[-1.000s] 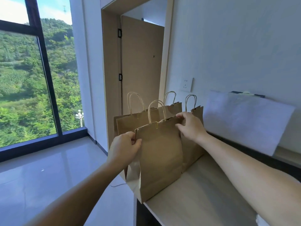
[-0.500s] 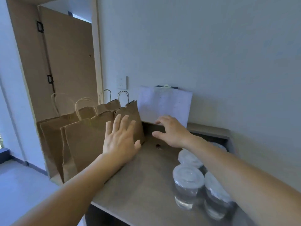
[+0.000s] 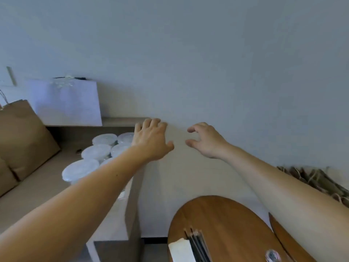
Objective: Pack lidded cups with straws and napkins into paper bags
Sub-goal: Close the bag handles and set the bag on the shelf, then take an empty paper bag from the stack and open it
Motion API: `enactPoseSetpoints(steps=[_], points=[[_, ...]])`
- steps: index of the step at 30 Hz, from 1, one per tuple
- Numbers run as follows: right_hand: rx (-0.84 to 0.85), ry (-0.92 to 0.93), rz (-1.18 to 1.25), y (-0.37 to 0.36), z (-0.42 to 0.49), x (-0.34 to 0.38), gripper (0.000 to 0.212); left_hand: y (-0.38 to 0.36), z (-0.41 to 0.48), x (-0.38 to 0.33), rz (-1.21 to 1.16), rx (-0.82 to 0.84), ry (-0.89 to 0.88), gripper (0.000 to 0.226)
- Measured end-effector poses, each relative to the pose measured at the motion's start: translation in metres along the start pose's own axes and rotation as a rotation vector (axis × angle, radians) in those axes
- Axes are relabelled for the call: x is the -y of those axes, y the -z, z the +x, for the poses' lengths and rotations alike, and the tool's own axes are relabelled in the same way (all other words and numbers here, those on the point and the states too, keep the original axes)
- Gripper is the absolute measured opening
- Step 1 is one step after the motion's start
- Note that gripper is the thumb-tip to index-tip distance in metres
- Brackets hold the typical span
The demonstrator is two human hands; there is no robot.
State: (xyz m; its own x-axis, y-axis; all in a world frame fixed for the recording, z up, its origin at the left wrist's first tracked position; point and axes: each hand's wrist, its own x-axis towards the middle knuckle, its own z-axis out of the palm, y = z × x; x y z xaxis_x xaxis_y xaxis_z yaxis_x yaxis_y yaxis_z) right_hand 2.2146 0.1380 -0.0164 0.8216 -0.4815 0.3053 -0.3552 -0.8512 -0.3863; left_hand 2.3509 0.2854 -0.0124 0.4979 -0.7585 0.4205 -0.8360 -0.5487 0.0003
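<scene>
Several clear lidded cups (image 3: 96, 152) stand in a cluster on the grey counter (image 3: 37, 191) at the left. Brown paper bags (image 3: 22, 137) stand upright at the far left of that counter. My left hand (image 3: 151, 140) hovers open in the air, just right of the cups, fingers spread and holding nothing. My right hand (image 3: 205, 141) floats open in front of the wall, fingers curled loosely, also holding nothing. On a round wooden table (image 3: 222, 229) at the bottom lie dark straws (image 3: 198, 246) beside white napkins (image 3: 181, 251).
A white sheet of paper (image 3: 66, 102) leans against the wall on a shelf behind the cups. A pile of flat paper bags with twine handles (image 3: 317, 180) lies at the right, behind my right forearm. The counter's right end (image 3: 134, 201) drops off beside the wooden table.
My view has swung to the right, away from the standing bags. Both hands have left the bags and counter and moved right, open, into the air before the wall.
</scene>
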Motion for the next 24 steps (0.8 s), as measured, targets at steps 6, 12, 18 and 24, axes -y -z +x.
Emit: enactPoseSetpoints(steps=[6, 12, 18, 24], points=[[0.016, -0.168, 0.005, 0.01, -0.046, -0.102, 0.051, -0.059, 0.019, -0.101, -0.019, 0.17, -0.098, 0.072], [0.047, -0.338, 0.032, -0.005, -0.069, -0.175, 0.051, -0.124, 0.052, -0.173, -0.096, 0.316, -0.207, 0.073], [-0.026, -0.601, -0.008, -0.003, -0.111, -0.254, 0.052, -0.178, 0.083, -0.254, -0.215, 0.416, -0.345, 0.069], [-0.096, -0.846, -0.047, 0.009, -0.18, -0.333, 0.039, -0.207, 0.083, -0.346, -0.302, 0.503, -0.516, 0.066]])
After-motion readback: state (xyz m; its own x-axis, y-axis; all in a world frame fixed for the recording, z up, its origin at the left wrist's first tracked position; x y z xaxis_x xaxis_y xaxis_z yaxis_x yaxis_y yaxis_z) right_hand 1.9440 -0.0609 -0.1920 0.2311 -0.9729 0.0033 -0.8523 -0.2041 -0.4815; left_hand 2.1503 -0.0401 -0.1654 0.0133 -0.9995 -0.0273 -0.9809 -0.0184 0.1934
